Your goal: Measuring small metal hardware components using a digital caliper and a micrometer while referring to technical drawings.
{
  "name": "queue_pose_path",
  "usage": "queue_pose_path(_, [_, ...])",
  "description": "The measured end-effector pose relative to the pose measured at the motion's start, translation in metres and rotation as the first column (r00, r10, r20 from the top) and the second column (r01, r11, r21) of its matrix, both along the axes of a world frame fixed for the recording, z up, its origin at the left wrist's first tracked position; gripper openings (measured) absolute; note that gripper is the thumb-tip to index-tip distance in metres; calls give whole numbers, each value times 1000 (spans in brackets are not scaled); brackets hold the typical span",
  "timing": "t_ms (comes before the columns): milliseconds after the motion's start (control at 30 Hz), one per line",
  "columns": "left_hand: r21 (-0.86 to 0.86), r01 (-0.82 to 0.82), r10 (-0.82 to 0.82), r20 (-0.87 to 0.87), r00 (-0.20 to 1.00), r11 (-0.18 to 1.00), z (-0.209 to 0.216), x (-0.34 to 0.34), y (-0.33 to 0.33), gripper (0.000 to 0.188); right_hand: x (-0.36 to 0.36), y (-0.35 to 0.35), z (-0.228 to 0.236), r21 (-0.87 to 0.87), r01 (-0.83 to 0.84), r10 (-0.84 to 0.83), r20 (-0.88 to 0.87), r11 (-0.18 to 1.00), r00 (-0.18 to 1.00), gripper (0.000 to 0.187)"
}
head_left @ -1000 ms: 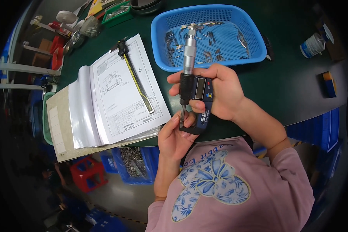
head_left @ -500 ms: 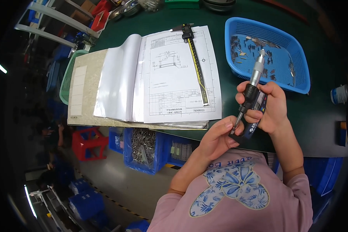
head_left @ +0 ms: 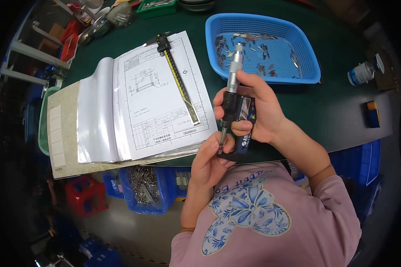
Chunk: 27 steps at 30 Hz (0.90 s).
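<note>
My right hand point(head_left: 258, 111) grips a digital micrometer point(head_left: 236, 102) by its black and blue body, its silver thimble pointing up toward the basket. My left hand point(head_left: 211, 155) is just below it, fingertips pinched at the micrometer's jaw end; whatever small piece they hold is too small to make out. Both hands hover over the near edge of the dark green table point(head_left: 334, 111), close to my chest. A blue plastic basket point(head_left: 307, 58) with several small metal parts lies beyond the hands.
An open binder of technical drawings point(head_left: 133, 102) lies to the left, with a caliper point(head_left: 178, 75) across the page. A small tape roll point(head_left: 363, 73) sits at the right. Blue and red bins with metal parts point(head_left: 142, 187) stand below the table edge.
The view has swung, so the binder and basket sit further right and lower in the picture. The micrometer has turned more upright in my right hand. My left fingers stay at its lower end.
</note>
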State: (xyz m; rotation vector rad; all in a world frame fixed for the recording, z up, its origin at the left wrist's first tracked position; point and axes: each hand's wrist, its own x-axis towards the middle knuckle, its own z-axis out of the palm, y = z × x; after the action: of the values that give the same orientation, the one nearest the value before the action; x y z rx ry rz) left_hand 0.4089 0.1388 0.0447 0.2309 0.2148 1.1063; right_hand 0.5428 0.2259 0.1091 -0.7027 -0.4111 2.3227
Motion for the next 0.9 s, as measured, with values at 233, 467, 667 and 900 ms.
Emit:
queue_pose_path(233, [0, -2, 2, 25, 1000, 1000, -1, 8, 6, 22, 6, -1, 2, 60, 62, -66, 68, 996, 995, 52])
queue_pose_path(467, [-34, -22, 22, 1, 1000, 999, -1, 4, 1, 21, 0, -2, 1, -5, 66, -65, 81, 998, 995, 54])
queue_pose_path(667, [-47, 21, -23, -39, 999, 999, -1, 10, 7, 21, 12, 6, -10, -25, 63, -63, -16, 998, 998, 55])
queue_pose_path(900, [-166, -37, 47, 58, 997, 985, 8, 5, 14, 20, 0, 13, 0, -28, 90, -88, 64, 996, 994, 58])
